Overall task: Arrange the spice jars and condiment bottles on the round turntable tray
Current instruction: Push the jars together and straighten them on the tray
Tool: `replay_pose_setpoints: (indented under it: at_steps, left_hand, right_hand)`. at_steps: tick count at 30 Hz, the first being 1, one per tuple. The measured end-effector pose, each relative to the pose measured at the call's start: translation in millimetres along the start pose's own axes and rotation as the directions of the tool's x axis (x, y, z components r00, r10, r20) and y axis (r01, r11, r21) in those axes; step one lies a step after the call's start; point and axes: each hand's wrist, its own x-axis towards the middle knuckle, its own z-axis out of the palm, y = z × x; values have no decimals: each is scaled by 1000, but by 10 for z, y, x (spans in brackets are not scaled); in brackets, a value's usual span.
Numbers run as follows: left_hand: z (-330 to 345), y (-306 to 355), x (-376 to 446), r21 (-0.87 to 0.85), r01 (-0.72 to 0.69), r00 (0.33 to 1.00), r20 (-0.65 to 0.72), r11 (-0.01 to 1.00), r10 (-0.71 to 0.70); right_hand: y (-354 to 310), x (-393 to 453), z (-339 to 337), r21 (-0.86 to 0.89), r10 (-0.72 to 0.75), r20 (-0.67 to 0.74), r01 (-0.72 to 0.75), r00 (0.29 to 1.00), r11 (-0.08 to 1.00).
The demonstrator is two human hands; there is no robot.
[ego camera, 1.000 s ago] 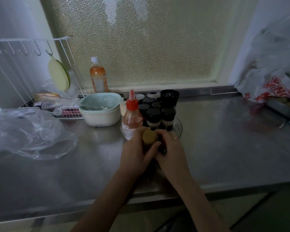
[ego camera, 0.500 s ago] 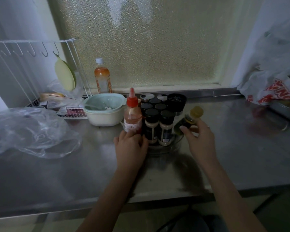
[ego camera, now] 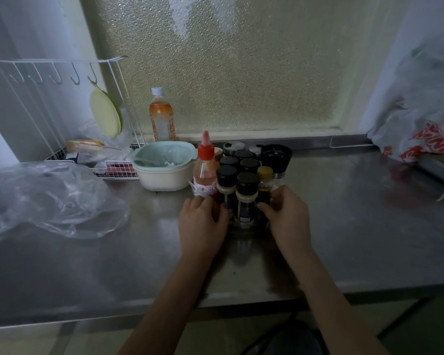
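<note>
A clear round turntable tray (ego camera: 244,228) on the steel counter holds several black-capped spice jars (ego camera: 246,193), a red-capped sauce bottle (ego camera: 204,172) at its left and a dark grinder (ego camera: 276,157) at the back right. A small dark bottle with a yellow cap (ego camera: 264,181) stands upright at the tray's front right. My right hand (ego camera: 286,216) is wrapped around that bottle's lower part. My left hand (ego camera: 201,221) rests against the tray's left front, fingers touching the sauce bottle's base and the front jar; whether it grips either is hidden.
A pale green bowl (ego camera: 164,165) sits just left of the tray. An orange drink bottle (ego camera: 161,119) stands by the window. A white wire rack (ego camera: 62,103) and clear plastic bag (ego camera: 49,198) are at left. Plastic bags (ego camera: 420,119) are piled at the right.
My right hand carried the yellow-capped bottle from the tray's front out to the right, tilted, then set it upright at the tray's front right. My left hand stayed at the tray's left front.
</note>
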Motion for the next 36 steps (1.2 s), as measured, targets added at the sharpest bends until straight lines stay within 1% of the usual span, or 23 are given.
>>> replay_pose_setpoints:
  at_steps: [3, 5, 6, 7, 9, 10, 12, 14, 18, 20, 22, 24, 26, 28, 30, 32, 36]
  left_hand:
    - [-25, 73, -47, 2, -124, 992, -4, 992, 124]
    - [4, 94, -63, 24, -186, 982, 29, 982, 185]
    - [25, 101, -59, 26, -188, 981, 49, 982, 187]
    - [49, 107, -51, 17, -176, 983, 58, 984, 174]
    - [82, 115, -37, -20, -137, 989, 58, 990, 138]
    - [94, 120, -35, -35, -126, 990, 57, 991, 128]
    - [115, 117, -40, -42, -123, 990, 58, 992, 125]
    - [129, 114, -42, -42, -126, 990, 61, 991, 129]
    - [125, 110, -38, -61, -112, 991, 69, 992, 116]
    - [97, 95, -40, -74, -130, 987, 82, 989, 136]
    - [45, 44, -45, -111, -183, 974, 116, 977, 196]
    - [-8, -47, -36, -198, -224, 949, 180, 954, 260]
    - [-18, -124, -24, -228, -256, 921, 239, 939, 309]
    - [11, -163, 4, -225, -287, 903, 262, 931, 342]
    - [55, -123, 26, -235, -309, 895, 256, 922, 365]
    - [110, -93, 89, -202, -304, 899, 262, 931, 350]
    - [257, -74, 344, -187, -242, 900, 322, 952, 293]
  right_hand:
    - [-23, -58, -56, 44, -16, 26, 15, 1000, 999]
    - [-61, -120, -116, 81, -36, -20, 37, 999, 996]
    - [-80, -150, -133, 89, -54, -31, 56, 998, 994]
    - [-101, -176, -136, 93, -71, -9, 72, 997, 993]
    - [-120, -203, -88, 67, -80, 90, 74, 993, 995]
    - [-122, -206, -54, 41, -66, 118, 62, 991, 997]
    - [-116, -201, 2, 9, -36, 100, 35, 994, 999]
    - [-104, -206, 45, -17, -51, 59, 52, 997, 999]
    - [-93, -202, 87, -69, -44, 40, 47, 998, 996]
    - [-86, -196, 41, -31, -57, 55, 59, 997, 998]
    - [-60, -216, -62, 35, -118, 124, 115, 985, 993]
    - [-9, -262, -164, -13, -220, 217, 228, 951, 974]
    - [45, -275, -211, -82, -272, 258, 302, 927, 950]
    - [85, -244, -187, -88, -260, 270, 293, 927, 952]
    - [127, -182, -159, -78, -218, 265, 246, 939, 966]
    - [165, -67, -92, -68, -195, 260, 219, 946, 973]
    - [256, 224, 56, -75, -180, 255, 205, 950, 976]
